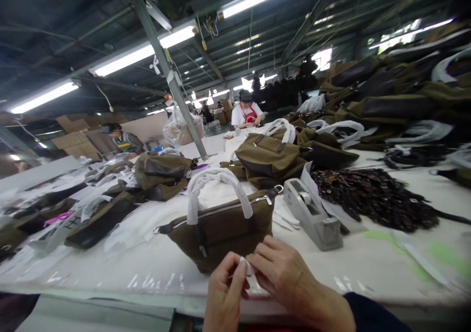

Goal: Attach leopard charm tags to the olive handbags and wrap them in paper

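Observation:
An olive-green handbag (228, 234) stands on the white table, its handles (221, 175) wrapped in white paper. Just in front of its lower right part, my left hand (228, 285) and my right hand (281, 268) meet with fingers pinched. Between their fingertips is a small white piece (248, 267), held by both. What it is made of cannot be made out. A grey tape dispenser (312, 214) sits right of the bag, beside white scissors-like handles (285, 219).
Dark straps (379, 197) lie in a heap at the right, below a high pile of olive bags (397, 101). More bags (162, 172) cover the left side. A metal post (172, 82) rises behind. Two people (247, 111) work farther back.

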Demonstrator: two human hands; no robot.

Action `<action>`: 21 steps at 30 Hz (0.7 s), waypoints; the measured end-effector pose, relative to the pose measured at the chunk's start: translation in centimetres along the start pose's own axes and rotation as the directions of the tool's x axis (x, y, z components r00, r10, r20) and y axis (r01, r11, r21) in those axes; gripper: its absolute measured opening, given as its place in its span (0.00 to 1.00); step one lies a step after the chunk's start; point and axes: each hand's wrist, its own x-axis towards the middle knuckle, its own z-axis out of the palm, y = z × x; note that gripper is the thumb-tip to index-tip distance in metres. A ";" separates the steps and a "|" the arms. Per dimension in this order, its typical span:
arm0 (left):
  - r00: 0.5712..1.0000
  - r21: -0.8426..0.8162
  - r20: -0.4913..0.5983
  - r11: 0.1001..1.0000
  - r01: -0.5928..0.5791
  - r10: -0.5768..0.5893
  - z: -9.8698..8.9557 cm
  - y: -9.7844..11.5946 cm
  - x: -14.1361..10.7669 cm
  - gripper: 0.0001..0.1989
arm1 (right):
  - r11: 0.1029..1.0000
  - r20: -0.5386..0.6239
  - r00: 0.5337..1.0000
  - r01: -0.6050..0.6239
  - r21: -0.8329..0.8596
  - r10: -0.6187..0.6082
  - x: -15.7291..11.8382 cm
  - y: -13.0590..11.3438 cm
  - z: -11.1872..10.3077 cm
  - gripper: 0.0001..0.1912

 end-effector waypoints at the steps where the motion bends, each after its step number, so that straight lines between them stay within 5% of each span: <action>1: 0.999 -0.016 0.033 1.000 -0.002 0.002 -0.5 0.5 0.0 0.19 | 0.979 0.058 0.995 -0.088 0.184 0.079 0.2 -0.3 -0.6 0.06; 2: 0.997 -0.026 0.075 1.000 -0.005 0.007 -1.2 1.1 0.1 0.20 | 0.897 0.150 0.976 -0.205 0.392 0.158 0.3 -0.6 -1.3 0.10; 4: 0.986 -0.002 0.164 1.000 -0.018 0.018 -2.5 2.5 0.2 0.19 | 0.578 0.376 0.896 -0.440 0.687 0.236 0.3 -1.1 -2.1 0.15; 7: 0.962 0.128 0.273 0.989 -0.068 0.031 -4.4 4.6 0.6 0.19 | 0.217 0.537 0.805 -0.588 0.779 0.253 0.0 -1.0 -1.6 0.20; 10: 0.955 0.268 0.276 0.945 -0.189 0.113 -6.4 7.1 2.0 0.16 | 0.103 0.503 0.792 -0.565 0.818 0.346 0.5 -0.9 0.2 0.21; 13: 0.926 0.381 0.046 0.851 -0.362 0.373 -9.1 10.1 5.8 0.13 | -0.022 0.388 0.785 -0.433 0.901 0.483 2.9 -1.7 1.6 0.21; 15: 0.886 0.427 -0.109 0.827 -0.367 0.450 -11.0 12.0 9.5 0.14 | -0.095 0.326 0.769 -0.330 0.939 0.550 5.4 -2.5 2.2 0.22; 19: 0.973 0.421 0.061 0.878 -0.229 0.224 -12.6 14.1 16.0 0.20 | -0.142 0.278 0.730 -0.244 0.959 0.624 10.8 -3.4 3.0 0.20; 21: 0.975 0.412 0.197 0.894 -0.175 0.100 -12.1 14.5 17.8 0.23 | -0.136 0.257 0.719 -0.223 0.965 0.645 12.9 -3.2 3.3 0.19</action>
